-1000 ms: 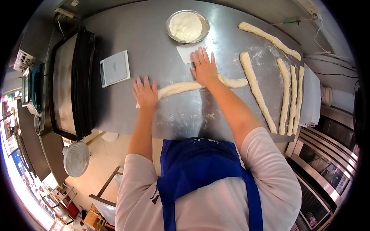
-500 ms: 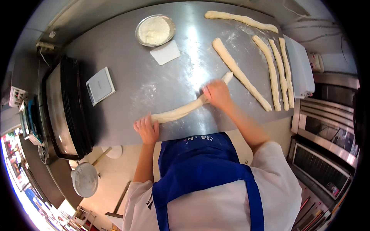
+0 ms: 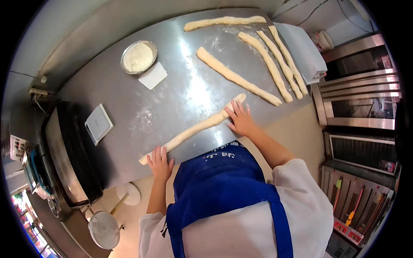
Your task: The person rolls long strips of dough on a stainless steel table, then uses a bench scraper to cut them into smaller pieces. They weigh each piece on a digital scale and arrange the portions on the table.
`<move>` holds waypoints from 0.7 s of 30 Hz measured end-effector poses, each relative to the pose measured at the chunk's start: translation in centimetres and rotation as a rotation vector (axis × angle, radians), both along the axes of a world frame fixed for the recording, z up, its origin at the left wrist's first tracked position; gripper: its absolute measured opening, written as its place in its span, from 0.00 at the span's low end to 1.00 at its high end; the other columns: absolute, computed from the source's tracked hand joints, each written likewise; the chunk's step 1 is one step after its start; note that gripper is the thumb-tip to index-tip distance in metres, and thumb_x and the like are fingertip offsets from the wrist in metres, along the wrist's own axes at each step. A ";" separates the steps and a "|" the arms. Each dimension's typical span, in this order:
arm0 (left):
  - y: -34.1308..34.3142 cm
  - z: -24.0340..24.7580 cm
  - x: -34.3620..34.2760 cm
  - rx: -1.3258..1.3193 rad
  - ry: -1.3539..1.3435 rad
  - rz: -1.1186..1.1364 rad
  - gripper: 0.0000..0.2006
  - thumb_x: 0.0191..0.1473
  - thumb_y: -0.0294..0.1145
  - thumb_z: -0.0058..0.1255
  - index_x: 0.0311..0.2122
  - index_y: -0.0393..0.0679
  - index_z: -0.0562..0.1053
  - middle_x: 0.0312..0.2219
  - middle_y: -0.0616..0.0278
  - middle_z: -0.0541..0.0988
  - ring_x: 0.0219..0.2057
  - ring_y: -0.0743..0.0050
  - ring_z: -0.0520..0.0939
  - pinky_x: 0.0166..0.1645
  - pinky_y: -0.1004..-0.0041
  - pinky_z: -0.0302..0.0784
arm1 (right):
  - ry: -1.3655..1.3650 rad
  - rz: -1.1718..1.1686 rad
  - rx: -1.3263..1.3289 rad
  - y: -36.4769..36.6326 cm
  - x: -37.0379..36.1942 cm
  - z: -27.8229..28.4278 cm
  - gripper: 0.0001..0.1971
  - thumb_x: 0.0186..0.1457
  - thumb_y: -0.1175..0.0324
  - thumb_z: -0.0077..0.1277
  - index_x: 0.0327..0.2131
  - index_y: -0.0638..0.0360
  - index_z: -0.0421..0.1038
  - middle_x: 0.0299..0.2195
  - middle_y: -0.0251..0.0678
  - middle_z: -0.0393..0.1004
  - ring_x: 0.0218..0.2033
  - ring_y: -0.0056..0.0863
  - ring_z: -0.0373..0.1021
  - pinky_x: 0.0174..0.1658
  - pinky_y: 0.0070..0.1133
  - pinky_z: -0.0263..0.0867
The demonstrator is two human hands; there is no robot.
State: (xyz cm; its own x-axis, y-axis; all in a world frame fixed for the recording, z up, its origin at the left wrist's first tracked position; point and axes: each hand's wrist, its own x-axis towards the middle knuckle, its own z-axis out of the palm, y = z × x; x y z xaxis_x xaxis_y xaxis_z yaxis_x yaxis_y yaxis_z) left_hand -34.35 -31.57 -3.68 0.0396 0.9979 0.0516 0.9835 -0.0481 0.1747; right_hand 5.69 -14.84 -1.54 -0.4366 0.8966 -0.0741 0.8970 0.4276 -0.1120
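A long pale dough rope (image 3: 195,130) lies slantwise across the near part of the steel table, its left end lower in the picture than its right. My left hand (image 3: 160,164) rests near the left end, fingers stretched out over the dough. Close to the other end, my right hand (image 3: 241,119) has its fingers spread, the tips touching the rope. Neither hand is wrapped round it. Beyond my right hand lies a thicker dough strip (image 3: 234,77). Further right are several more, among them a curved dough strip (image 3: 270,64), and another dough strip (image 3: 223,21) runs along the far edge.
Flour fills a round metal bowl (image 3: 123,60), with a white dough scraper (image 3: 153,76) beside it. A small kitchen scale (image 3: 99,124) sits at the left, near stacked black trays (image 3: 79,150). A white box (image 3: 297,47) flanks the table's right side; steel ovens (image 3: 361,81) stand beyond.
The rope has become longer and straighter, its left end now reaching past my left hand. My right hand has gone from closed round the dough to spread fingers. The whole view has turned.
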 end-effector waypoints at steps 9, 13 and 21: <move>1.7 -1.1 -4.5 0.038 -0.077 0.289 0.33 0.46 0.47 0.65 0.55 0.42 0.70 0.54 0.49 0.72 0.57 0.46 0.70 0.60 0.47 0.64 | 0.215 0.249 -0.206 9.4 0.1 -2.0 0.25 0.46 0.48 0.63 0.45 0.50 0.74 0.46 0.44 0.75 0.46 0.45 0.72 0.48 0.40 0.67; 1.3 -1.5 -2.2 -0.161 -0.215 0.699 0.27 0.52 0.44 0.60 0.53 0.41 0.71 0.47 0.51 0.76 0.47 0.48 0.77 0.50 0.51 0.75 | 0.277 -0.020 -0.553 10.3 -1.1 0.6 0.26 0.49 0.49 0.62 0.45 0.58 0.75 0.36 0.45 0.79 0.34 0.40 0.76 0.39 0.36 0.72; 18.6 9.9 10.3 -0.373 -2.013 0.912 0.19 0.59 0.49 0.48 0.47 0.45 0.71 0.26 0.65 0.75 0.25 0.71 0.77 0.39 0.52 0.82 | 1.243 -0.444 -1.533 15.9 9.6 5.1 0.28 0.51 0.73 0.59 0.56 0.68 0.65 0.43 0.40 0.74 0.34 0.23 0.74 0.26 0.20 0.72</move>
